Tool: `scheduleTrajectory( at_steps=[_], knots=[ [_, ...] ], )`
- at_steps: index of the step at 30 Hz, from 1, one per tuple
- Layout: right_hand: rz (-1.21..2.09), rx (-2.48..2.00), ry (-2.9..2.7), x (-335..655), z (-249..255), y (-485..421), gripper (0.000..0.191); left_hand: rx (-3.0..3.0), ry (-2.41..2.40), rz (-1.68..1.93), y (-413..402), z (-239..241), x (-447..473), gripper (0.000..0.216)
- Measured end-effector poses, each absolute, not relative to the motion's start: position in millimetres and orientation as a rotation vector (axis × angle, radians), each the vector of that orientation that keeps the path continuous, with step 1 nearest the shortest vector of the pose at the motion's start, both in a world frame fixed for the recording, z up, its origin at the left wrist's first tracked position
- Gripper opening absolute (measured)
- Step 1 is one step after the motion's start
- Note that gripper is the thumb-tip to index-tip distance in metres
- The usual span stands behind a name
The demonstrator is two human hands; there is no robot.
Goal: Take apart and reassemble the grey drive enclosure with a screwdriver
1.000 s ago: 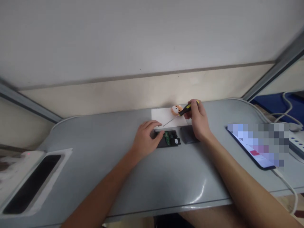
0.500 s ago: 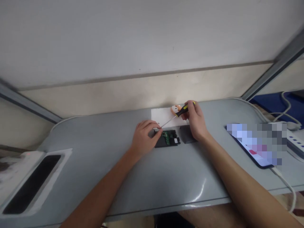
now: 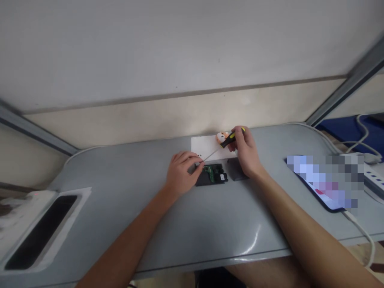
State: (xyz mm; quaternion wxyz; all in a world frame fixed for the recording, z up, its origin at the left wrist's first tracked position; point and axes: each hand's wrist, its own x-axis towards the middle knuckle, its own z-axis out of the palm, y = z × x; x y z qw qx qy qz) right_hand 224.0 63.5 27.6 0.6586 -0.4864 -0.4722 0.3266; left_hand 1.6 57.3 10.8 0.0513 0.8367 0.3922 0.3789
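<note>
My right hand (image 3: pixel 246 154) is wrapped round the black-and-yellow handle of a screwdriver (image 3: pixel 229 140). Its thin metal shaft slants down to the left. At the tip, the thumb and fingers of my left hand (image 3: pixel 183 170) pinch together; whether a tiny part is also between them is hidden. Just under the left fingers lies an open black device (image 3: pixel 211 175) with a green circuit board showing. Beside it, partly behind my right wrist, rests a dark flat cover (image 3: pixel 236 170). A white sheet of paper (image 3: pixel 199 145) lies behind, with small dark specks near its front edge.
An orange-and-white figurine (image 3: pixel 221 137) sits on the paper's far side. To the right lie a lit phone (image 3: pixel 318 188) with a cable and a white power strip (image 3: pixel 375 178). A dark phone-shaped slab (image 3: pixel 42 232) lies at left on white paper. A wall closes the table's back.
The screwdriver and my right hand have shifted very slightly to the left. My left hand stays at the tip, and the device has not moved.
</note>
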Motion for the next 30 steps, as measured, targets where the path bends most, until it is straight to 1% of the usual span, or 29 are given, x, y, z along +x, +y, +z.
scheduleTrajectory(
  at_steps=[4,10,18,22,30],
  knots=[
    [0.71,-1.097,-1.153,223,28,62,0.038,2.511,1.219,1.096,56,15,1,0.012],
    [0.657,-1.12,-1.311,220,24,58,0.036,2.376,1.315,1.031,62,18,-8,0.026],
    [0.645,-1.125,-1.353,218,21,58,0.035,2.373,1.33,0.808,61,13,-8,0.027],
    [0.65,-1.106,-1.349,218,19,59,0.035,2.388,1.314,0.78,60,12,-8,0.027],
    [0.69,-1.056,-1.369,214,19,56,0.028,2.413,1.258,0.759,62,7,-8,0.027]
  ],
)
